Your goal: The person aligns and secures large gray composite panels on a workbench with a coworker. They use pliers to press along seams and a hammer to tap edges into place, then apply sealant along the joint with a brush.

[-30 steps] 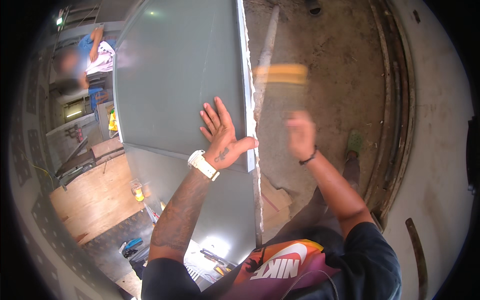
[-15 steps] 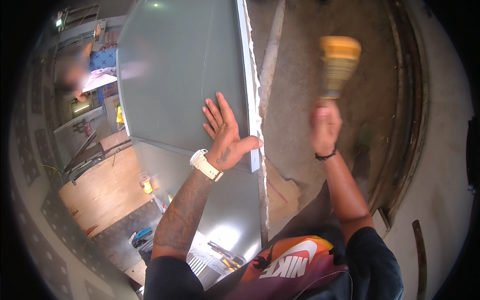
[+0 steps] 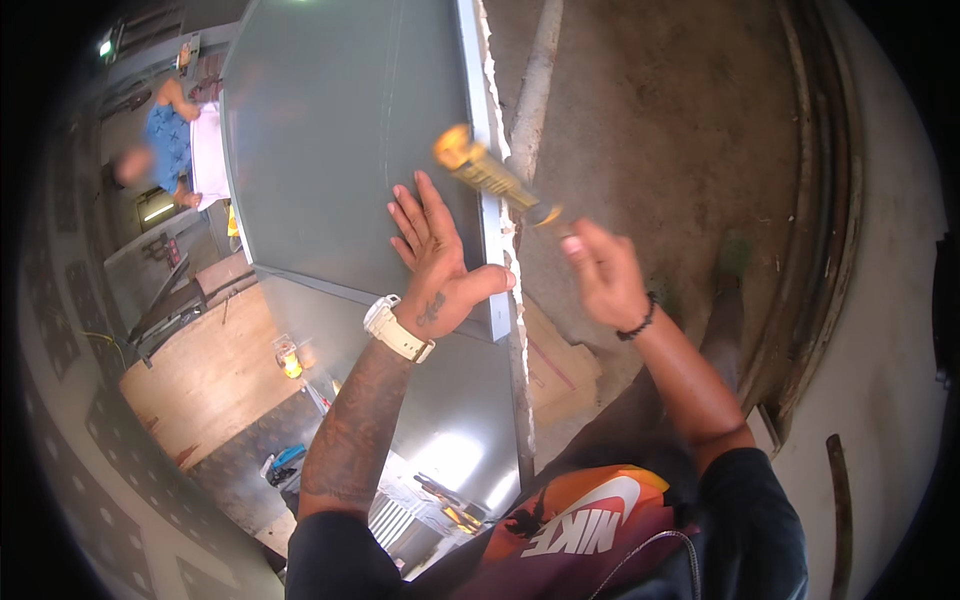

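My left hand (image 3: 435, 265), with a white watch at the wrist, lies flat with fingers spread on a large grey metal panel (image 3: 330, 140). Its thumb reaches to the panel's pale right edge (image 3: 492, 240). My right hand (image 3: 600, 270), wearing a black bead bracelet, grips the handle of a yellow-headed mallet-like tool (image 3: 485, 170). The tool's head is blurred and sits over the panel's right edge, just above my left fingertips.
Another person in a blue top (image 3: 170, 140) stands at the upper left. A wooden board (image 3: 200, 380) lies at the lower left. A pale pipe (image 3: 535, 90) and a cardboard piece (image 3: 555, 365) rest on the concrete floor. Curved metal rails (image 3: 815, 200) run along the right.
My right hand has swung the yellow tool from raised on the right down and leftward to the panel's edge. My left hand has stayed flat on the panel.
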A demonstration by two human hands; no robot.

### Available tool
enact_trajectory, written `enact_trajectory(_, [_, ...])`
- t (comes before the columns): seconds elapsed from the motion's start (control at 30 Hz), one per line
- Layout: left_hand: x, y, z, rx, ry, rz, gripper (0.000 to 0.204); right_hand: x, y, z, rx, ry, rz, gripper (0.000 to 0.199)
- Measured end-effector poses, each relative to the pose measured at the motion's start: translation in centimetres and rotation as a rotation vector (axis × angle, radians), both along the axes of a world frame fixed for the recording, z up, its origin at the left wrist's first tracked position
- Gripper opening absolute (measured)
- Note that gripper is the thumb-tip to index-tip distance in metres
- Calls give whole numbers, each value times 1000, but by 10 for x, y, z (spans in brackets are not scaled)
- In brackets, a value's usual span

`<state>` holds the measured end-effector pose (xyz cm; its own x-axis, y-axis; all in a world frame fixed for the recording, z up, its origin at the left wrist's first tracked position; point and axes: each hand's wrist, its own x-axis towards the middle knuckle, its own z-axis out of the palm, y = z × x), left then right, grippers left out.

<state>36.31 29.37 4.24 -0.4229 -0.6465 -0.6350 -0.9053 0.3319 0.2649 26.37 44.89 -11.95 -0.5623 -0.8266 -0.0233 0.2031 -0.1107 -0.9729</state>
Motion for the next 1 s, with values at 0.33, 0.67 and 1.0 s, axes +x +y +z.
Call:
enact_trajectory(0.33, [2,1,-2,13,5,13,139,-18,20,4,96,55,-18,34])
enact_trajectory(0.67, [-2,8,0,1,11,9,137,-24,13,3,-150,-155,-404,34])
enact_trajectory(1.0, [-45,-9,13,-318,25,-62,135,-61,2,24,147,-51,-87,36])
